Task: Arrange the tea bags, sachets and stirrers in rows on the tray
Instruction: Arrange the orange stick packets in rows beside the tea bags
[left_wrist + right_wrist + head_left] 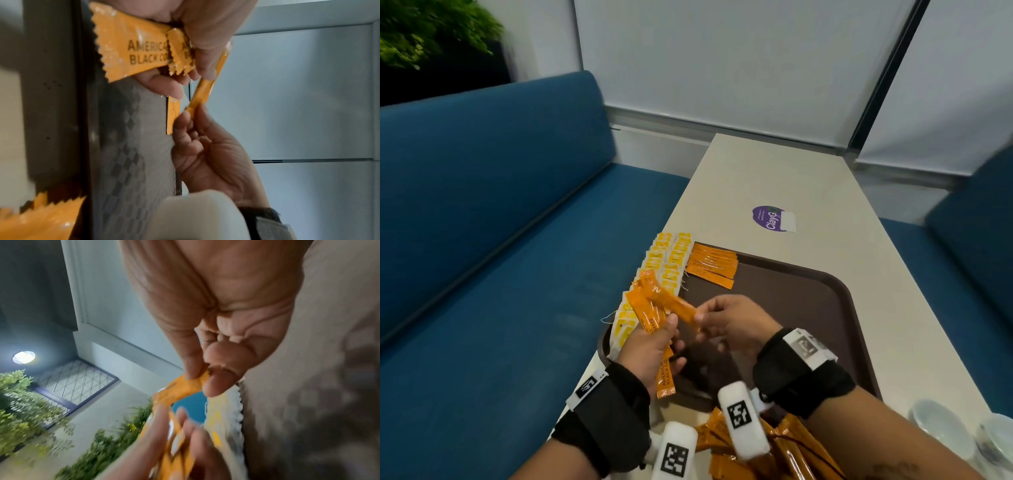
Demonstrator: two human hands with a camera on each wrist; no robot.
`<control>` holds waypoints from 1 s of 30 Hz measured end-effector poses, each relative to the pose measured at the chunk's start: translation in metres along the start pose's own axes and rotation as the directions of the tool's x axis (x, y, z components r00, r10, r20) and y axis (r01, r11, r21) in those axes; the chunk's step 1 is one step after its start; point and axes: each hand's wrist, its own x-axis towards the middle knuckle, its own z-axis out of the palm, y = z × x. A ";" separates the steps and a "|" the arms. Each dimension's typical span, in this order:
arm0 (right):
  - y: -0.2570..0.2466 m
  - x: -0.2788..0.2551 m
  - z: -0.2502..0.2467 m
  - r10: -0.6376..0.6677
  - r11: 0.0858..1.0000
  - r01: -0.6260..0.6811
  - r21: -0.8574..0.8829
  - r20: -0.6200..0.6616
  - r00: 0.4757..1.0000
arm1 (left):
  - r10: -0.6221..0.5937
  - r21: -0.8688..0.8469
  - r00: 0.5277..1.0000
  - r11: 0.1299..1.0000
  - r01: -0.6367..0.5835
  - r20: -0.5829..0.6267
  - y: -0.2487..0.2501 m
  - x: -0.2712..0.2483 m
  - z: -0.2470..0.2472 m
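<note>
While the right hand (732,325) pinches one end of a single orange coffee sachet (674,303) between thumb and forefinger, its other fingers (185,146) curl loosely toward the palm. The far end of that sachet lies among a fanned bunch of orange sachets (650,322) gripped in the left hand (650,353), whose fingers and thumb close round the bunch; the wrist view reads "AMERICAN BLACK CO…" on the nearest wrapper (131,50). Both hands hang above the near left part of a brown textured tray (808,308), which sits on a pale bench (791,178). Along the tray's left edge runs a double row of yellow-and-white tea bags (671,260), overlapping from the far left corner toward the near one. Just beside them, at the far left corner, a short row of orange sachets (712,265) lies side by side. A loose heap of orange sachets (784,452) sits at the bench's near edge, below the wrists. A purple sticker (772,218) marks the bench beyond the tray.
</note>
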 end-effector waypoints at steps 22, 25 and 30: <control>-0.016 0.118 -0.055 0.239 0.758 -0.438 -0.483 -0.419 0.876 | -0.026 0.016 0.999 1.000 0.027 -0.027 -0.007 0.005 -0.011; -0.020 0.120 -0.054 0.244 0.699 -0.449 -0.556 -0.405 0.881 | -0.023 0.020 0.999 1.000 0.024 -0.034 -0.009 0.004 -0.012; -0.020 0.124 -0.053 0.216 0.652 -0.436 -0.621 -0.398 0.891 | -0.021 0.018 0.999 1.000 0.022 -0.029 -0.010 0.004 -0.011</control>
